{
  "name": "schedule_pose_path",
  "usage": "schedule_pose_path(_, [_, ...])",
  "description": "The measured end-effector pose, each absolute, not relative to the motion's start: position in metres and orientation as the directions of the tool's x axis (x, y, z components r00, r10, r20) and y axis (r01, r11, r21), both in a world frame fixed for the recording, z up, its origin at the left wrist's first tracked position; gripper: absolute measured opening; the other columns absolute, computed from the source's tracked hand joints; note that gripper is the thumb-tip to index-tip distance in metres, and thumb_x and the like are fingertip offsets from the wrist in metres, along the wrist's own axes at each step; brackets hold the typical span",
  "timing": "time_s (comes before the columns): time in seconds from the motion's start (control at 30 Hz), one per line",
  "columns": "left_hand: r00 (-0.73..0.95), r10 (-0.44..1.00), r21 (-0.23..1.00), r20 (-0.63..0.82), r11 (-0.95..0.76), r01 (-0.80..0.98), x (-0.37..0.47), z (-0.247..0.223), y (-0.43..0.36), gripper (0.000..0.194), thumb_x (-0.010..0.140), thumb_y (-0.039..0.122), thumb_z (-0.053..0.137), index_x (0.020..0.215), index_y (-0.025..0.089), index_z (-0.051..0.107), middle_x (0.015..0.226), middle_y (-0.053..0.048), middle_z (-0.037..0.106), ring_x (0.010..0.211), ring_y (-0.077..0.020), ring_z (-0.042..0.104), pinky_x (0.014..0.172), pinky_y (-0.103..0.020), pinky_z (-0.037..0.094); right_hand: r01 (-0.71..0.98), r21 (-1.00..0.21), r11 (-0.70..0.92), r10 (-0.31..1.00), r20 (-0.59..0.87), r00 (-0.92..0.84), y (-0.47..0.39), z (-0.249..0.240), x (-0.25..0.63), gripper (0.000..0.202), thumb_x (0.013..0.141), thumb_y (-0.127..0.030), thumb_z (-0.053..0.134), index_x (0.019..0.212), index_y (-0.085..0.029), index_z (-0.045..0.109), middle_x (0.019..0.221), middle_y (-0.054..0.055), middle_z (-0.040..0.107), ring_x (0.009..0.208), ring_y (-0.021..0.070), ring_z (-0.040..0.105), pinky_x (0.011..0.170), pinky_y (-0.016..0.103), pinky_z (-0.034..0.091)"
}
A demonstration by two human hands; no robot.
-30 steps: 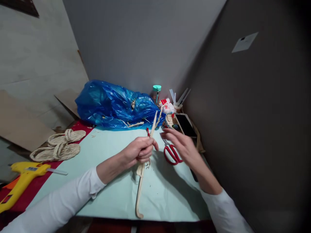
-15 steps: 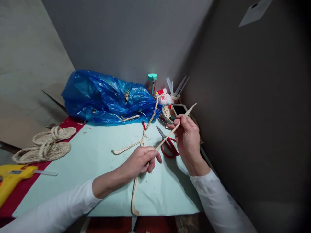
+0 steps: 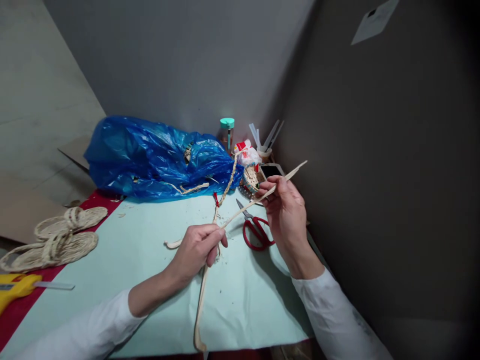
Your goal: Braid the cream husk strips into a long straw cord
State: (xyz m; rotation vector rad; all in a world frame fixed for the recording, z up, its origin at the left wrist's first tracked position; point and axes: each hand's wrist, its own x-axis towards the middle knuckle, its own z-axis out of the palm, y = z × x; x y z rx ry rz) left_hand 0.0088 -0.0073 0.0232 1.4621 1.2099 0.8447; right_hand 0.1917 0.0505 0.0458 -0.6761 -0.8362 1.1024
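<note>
A pale straw strand stretches between my two hands. My left hand pinches its lower end, close to the braid's lower part. Higher up to the right, my right hand holds the strand between thumb and fingers, and its tip sticks out past the thumb. The braided straw cord runs up toward the blue bag, with a red tie on it. One loose strand hangs below my left hand toward the table's front edge; another strand end pokes out to its left.
Red-handled scissors lie beside my right hand. A blue plastic bag spans the back. Woven straw sandals and a yellow glue gun sit at left. A teal-lidded jar and a cup of glue sticks stand behind.
My left hand has slid down and left, away from my right hand, so more of the strand shows between them. The whole view has shifted slightly.
</note>
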Motion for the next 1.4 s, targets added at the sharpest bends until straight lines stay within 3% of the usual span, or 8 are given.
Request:
schedule_pose_path(0.17, [0.477,0.856,0.786,0.197,-0.429,0.446,0.022,0.015,-0.029,0.031,0.090,0.024,0.044,0.063,0.019,0.058,0.052,0.001,0.054,0.048,-0.0101,0.046,0.054,-0.024,0.035,-0.515,-0.797,0.314,0.949,0.268,0.164,0.046,0.051,0.196,0.016,0.086,-0.033,0.056,0.083,-0.017,0.059,0.055,-0.007,0.037,0.041,0.0037,0.030,0.038,0.013,0.032])
schedule_pose_path(0.4, [0.551,0.588,0.429,0.593,-0.809,0.402,0.028,-0.002,-0.050,0.030,0.081,0.008,0.046,0.054,0.020,0.040,0.043,0.006,0.031,0.039,-0.0089,0.027,0.044,-0.028,0.021,-0.535,-0.831,0.151,0.986,0.164,0.022,0.037,0.050,0.184,0.014,0.083,-0.028,0.060,0.085,-0.014,0.061,0.051,-0.009,0.028,0.042,0.0035,0.013,0.034,0.013,0.015])
schedule_pose_path(0.8, [0.497,0.679,0.523,0.541,-0.734,0.433,0.010,0.011,-0.035,0.021,0.084,0.012,0.040,0.069,0.014,0.056,0.050,0.003,0.042,0.043,-0.0094,0.038,0.048,-0.026,0.029,-0.566,-0.789,0.241,0.970,0.193,0.144,0.047,0.048,0.194,0.008,0.082,-0.021,0.056,0.083,-0.014,0.060,0.053,-0.008,0.027,0.043,0.0043,0.015,0.035,0.013,0.014])
schedule_pose_path(0.97, [0.230,0.888,0.519,0.398,-0.425,0.742,-0.017,0.031,0.011,0.025,0.087,0.029,0.049,0.070,0.016,0.061,0.064,-0.002,0.059,0.059,-0.0135,0.051,0.061,-0.027,0.035,-0.500,-0.836,0.226,0.974,0.196,0.113,0.046,0.057,0.210,0.008,0.080,-0.023,0.058,0.082,-0.015,0.058,0.054,-0.009,0.026,0.043,0.0043,0.013,0.036,0.015,0.011])
schedule_pose_path(1.1, [0.325,0.941,0.469,0.099,-0.332,0.819,-0.031,0.021,0.045,0.023,0.084,0.035,0.051,0.083,0.018,0.066,0.085,-0.006,0.066,0.080,-0.0208,0.057,0.070,-0.030,0.037,-0.186,-0.982,-0.012,0.976,0.029,-0.216,0.043,0.049,0.200,0.016,0.083,-0.030,0.055,0.082,-0.015,0.058,0.057,-0.006,0.040,0.041,0.0041,0.016,0.038,0.019,0.011])
schedule_pose_path(1.17, [0.357,0.934,0.448,0.026,-0.330,0.831,-0.030,0.012,0.052,0.024,0.081,0.038,0.053,0.087,0.018,0.065,0.087,-0.007,0.065,0.081,-0.0220,0.056,0.069,-0.030,0.037,0.121,-0.991,0.056,0.955,0.018,-0.296,0.039,0.039,0.189,0.018,0.084,-0.031,0.053,0.077,-0.015,0.058,0.060,-0.003,0.047,0.043,0.0056,0.025,0.041,0.021,0.017])
schedule_pose_path(1.27, [0.332,0.943,0.417,0.004,-0.303,0.857,-0.023,0.001,0.052,0.019,0.078,0.036,0.055,0.081,0.018,0.060,0.081,-0.005,0.062,0.076,-0.0214,0.055,0.064,-0.029,0.035,0.529,-0.802,0.278,0.938,0.108,-0.330,0.033,0.021,0.172,0.024,0.085,-0.031,0.054,0.066,-0.016,0.054,0.060,-0.001,0.051,0.053,0.0095,0.039,0.050,0.023,0.024])
schedule_pose_path(1.4, [0.324,0.946,0.422,0.014,-0.300,0.856,-0.016,-0.004,0.047,0.009,0.079,0.025,0.049,0.073,0.019,0.054,0.074,-0.003,0.060,0.070,-0.0192,0.053,0.061,-0.029,0.033,0.708,-0.643,0.292,0.937,0.045,-0.345,0.027,0.003,0.157,0.027,0.087,-0.037,0.053,0.068,-0.017,0.052,0.062,0.001,0.055,0.056,0.0114,0.043,0.052,0.024,0.024])
